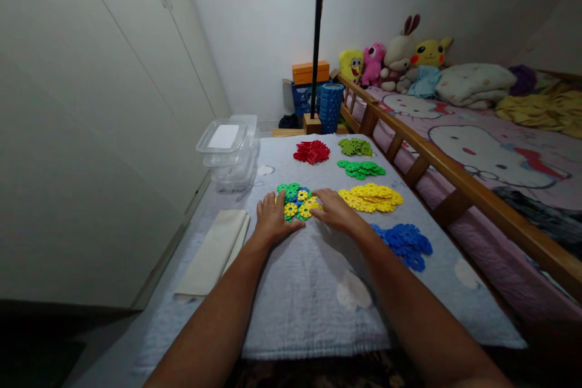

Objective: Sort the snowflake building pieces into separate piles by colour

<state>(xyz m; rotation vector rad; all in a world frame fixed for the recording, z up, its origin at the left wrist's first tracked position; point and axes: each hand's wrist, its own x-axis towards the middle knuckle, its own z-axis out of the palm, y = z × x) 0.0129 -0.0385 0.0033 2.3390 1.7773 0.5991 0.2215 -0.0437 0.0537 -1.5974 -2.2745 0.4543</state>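
Observation:
A mixed pile of plastic snowflake discs (pixel 299 197) in green, yellow and blue lies mid-table. My left hand (pixel 271 218) rests at its left side, fingers stretched along the edge and thumb pointing in. From the right, my right hand (pixel 337 211) reaches to the same pile, its fingers apart and its fingertips at the yellow discs. Neither hand grips a disc that I can see. To the right are piles of yellow discs (pixel 371 197) and blue discs (pixel 407 245), the blue partly behind my right forearm. Farther back lie green discs (pixel 361 170), olive-green discs (pixel 354 147) and red discs (pixel 311 151).
Stacked clear plastic boxes (pixel 230 160) stand at the table's back left, with a folded beige cloth (pixel 211 254) nearer. A grey-blue cloth (pixel 309 309) covers the table. A wooden bed rail (pixel 427 163) runs along the right; a black pole (pixel 317 42) rises behind.

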